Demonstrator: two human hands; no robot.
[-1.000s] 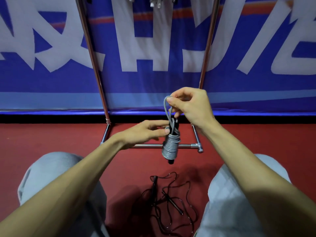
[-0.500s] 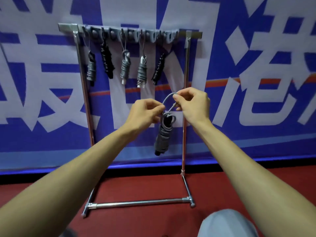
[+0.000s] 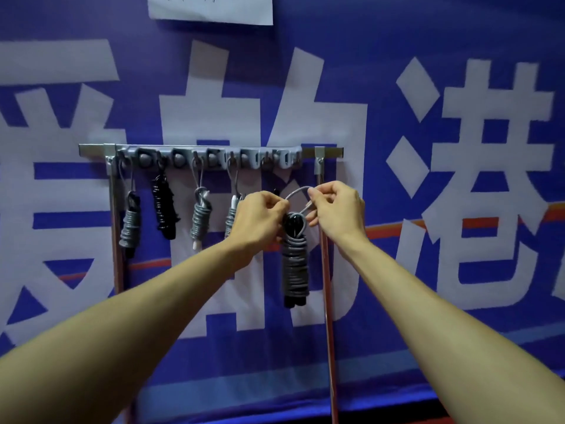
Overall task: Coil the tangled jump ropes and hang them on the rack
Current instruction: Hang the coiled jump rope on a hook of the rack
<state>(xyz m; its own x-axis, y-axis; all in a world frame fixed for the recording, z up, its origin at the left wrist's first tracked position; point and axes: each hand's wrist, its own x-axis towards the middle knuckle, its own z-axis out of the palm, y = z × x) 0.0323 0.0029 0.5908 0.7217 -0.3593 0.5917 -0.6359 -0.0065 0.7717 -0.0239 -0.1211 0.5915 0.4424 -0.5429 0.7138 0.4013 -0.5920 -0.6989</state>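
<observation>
Both our arms are stretched out toward the rack (image 3: 330, 152), and the coiled grey jump rope (image 3: 295, 267) hangs between our hands, below the rack's top bar and just left of its right post (image 3: 326, 270). Our left grip (image 3: 260, 215) is clenched on the rope where it leaves the top of the bundle, fingers curled tight against the dark handle ends. Our right grip (image 3: 336, 209) pinches the other side of the grey loop (image 3: 298, 191), thumb and fingertips closed on it. That loop arches up between the two hands, below the rack's hook strip (image 3: 208, 156) and under its right end, not on a hook yet. The bundle itself hangs upright, wound tight turn on turn, with black handle tips poking out at the bottom. Further left along the rack, more bundles hang from the hooks. Nearest the left post is a grey rope with black handles (image 3: 130, 228). Next comes a black beaded rope (image 3: 163, 209), then a grey rope with a white handle tip (image 3: 200, 218). A fourth grey bundle (image 3: 230, 215) is half hidden behind our left wrist. Behind the rack is a blue banner (image 3: 397, 270) with big white characters, and a white paper sheet (image 3: 211, 9) is stuck high above the rack.
</observation>
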